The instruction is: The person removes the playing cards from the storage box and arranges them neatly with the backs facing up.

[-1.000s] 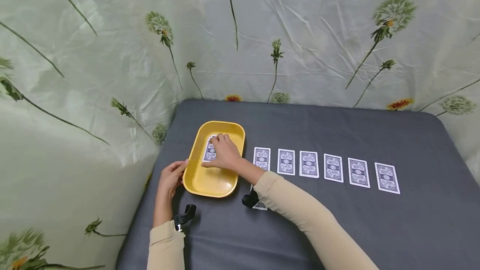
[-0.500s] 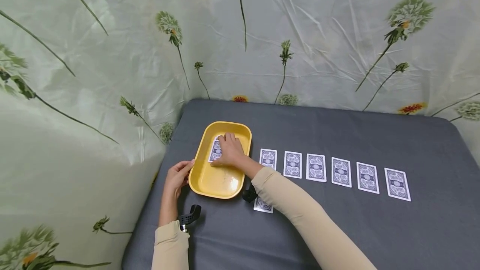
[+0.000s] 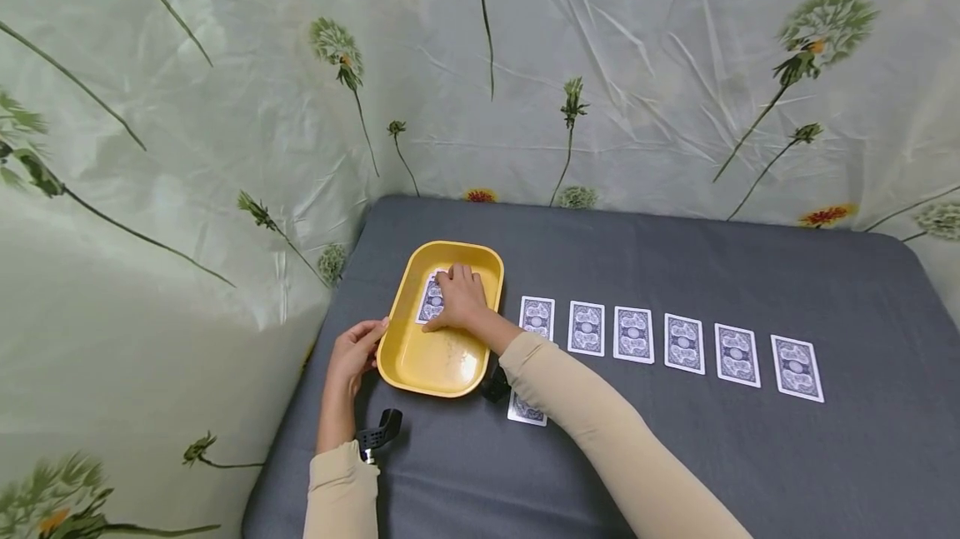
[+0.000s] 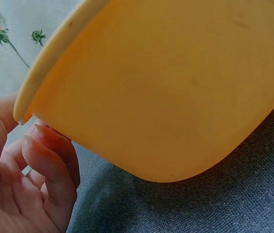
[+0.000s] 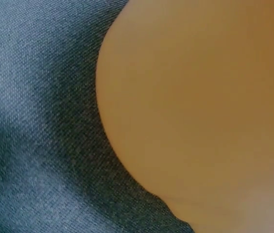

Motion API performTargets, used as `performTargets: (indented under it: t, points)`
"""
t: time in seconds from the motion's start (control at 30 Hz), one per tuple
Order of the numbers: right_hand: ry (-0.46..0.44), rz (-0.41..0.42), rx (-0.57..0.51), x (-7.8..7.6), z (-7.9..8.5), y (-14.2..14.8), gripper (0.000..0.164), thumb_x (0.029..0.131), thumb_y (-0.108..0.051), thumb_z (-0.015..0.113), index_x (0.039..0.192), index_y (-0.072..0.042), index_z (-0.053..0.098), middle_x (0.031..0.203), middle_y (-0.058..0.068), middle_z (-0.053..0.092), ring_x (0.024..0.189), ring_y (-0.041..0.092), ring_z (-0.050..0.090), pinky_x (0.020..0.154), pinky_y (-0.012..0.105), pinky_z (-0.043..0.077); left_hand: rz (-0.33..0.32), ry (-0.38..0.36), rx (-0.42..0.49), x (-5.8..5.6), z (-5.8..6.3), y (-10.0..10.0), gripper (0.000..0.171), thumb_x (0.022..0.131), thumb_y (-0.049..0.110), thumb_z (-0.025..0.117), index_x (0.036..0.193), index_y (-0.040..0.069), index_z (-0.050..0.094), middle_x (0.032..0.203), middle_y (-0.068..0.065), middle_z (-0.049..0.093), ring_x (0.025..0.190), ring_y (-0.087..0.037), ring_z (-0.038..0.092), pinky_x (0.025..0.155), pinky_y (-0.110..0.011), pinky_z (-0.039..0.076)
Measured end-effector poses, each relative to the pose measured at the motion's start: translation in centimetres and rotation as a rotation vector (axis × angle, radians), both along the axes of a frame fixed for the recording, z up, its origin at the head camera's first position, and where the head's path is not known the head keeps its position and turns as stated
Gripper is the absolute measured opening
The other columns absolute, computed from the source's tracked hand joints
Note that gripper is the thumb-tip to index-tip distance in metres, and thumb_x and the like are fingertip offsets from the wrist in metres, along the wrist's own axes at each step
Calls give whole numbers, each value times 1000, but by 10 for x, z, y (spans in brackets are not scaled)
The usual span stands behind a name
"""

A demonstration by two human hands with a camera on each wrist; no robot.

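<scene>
A yellow tray [image 3: 440, 368] stands at the left of the table. My left hand [image 3: 357, 347] grips its left rim; the left wrist view shows the thumb by the rim [image 4: 54, 56] and curled fingers [image 4: 54, 170] under it. Inside the tray lie playing cards [image 3: 430, 304] with patterned blue backs up. Over them reaches my right hand [image 3: 461, 301], its thumb at their near end and its fingertips at their far end, holding them between. Its palm covers their right part. Only the tray's outer wall [image 5: 190, 107] and cloth fill the right wrist view.
Several face-down cards form a row to the right, from a card [image 3: 537, 314] beside the tray to a far-right card [image 3: 797, 367]. Another card [image 3: 527, 410] lies nearer, partly under the right sleeve [image 3: 585, 406]. Dark grey cloth [image 3: 675, 264] covers the table; a flower-print curtain [image 3: 637, 81] hangs behind.
The head view has shifted slightly, so everything sits a little farther right in it. Both hands keep their places at the tray and the cards.
</scene>
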State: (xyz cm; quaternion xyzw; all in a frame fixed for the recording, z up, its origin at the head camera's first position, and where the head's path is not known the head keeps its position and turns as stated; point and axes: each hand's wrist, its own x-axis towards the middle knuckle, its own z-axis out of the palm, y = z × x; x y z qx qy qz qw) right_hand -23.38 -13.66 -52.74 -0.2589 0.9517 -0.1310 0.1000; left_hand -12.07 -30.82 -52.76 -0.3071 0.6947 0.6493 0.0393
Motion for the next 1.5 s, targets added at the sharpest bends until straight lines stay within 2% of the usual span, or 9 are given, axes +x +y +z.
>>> performTargets:
  t: [0.2, 0.57, 0.67, 0.87, 0.97, 1.2, 1.5]
  points:
    - [-31, -32, 0, 0, 3, 0, 101, 52, -66, 78, 132, -14, 44, 118, 7, 41, 107, 22, 36, 87, 34, 31, -2, 3, 9, -1, 1, 1, 34, 83, 37, 68, 96, 6, 60, 64, 5, 55, 49, -7, 47, 46, -20, 41]
    - [-20, -22, -38, -2, 5, 2, 96, 51, -64, 80, 127, -17, 46, 114, 5, 42, 105, 21, 37, 87, 34, 30, -9, -5, -1, -3, 5, 3, 41, 83, 39, 67, 102, 4, 59, 65, 5, 55, 48, -7, 46, 46, -20, 40]
    - [14, 0, -74, -3, 5, 4, 94, 50, -62, 81, 125, -17, 46, 115, 4, 44, 107, 20, 39, 89, 35, 31, -6, 0, 2, -4, 5, 4, 40, 83, 38, 68, 102, 4, 60, 64, 5, 54, 48, -7, 45, 45, -20, 40]
    - [157, 96, -191, -2, 10, 5, 97, 51, -59, 82, 129, -15, 45, 121, 5, 45, 111, 21, 40, 95, 35, 32, 1, 32, 43, -4, 3, 3, 31, 83, 32, 69, 96, 5, 61, 61, 5, 52, 46, -6, 44, 44, -19, 38]
    - [179, 128, -226, 1, 13, 5, 97, 54, -56, 82, 131, -12, 44, 124, 7, 43, 113, 22, 39, 98, 35, 32, 10, 37, 45, -3, 2, 2, 27, 83, 29, 69, 94, 6, 61, 60, 4, 51, 46, -6, 43, 44, -19, 38]
    - [192, 132, -270, 6, 24, 13, 95, 56, -54, 82, 132, -10, 45, 125, 10, 43, 115, 23, 40, 99, 36, 32, 2, 31, 25, -2, 0, 1, 30, 84, 29, 68, 96, 3, 60, 61, 4, 51, 47, -7, 44, 46, -20, 40]
    - [297, 124, -344, 11, 44, 62, 93, 57, -60, 78, 128, -9, 48, 120, 10, 46, 111, 24, 43, 95, 37, 35, -17, 10, -71, -2, 3, 4, 43, 83, 35, 68, 104, -1, 60, 63, 6, 55, 50, -6, 49, 49, -20, 44]
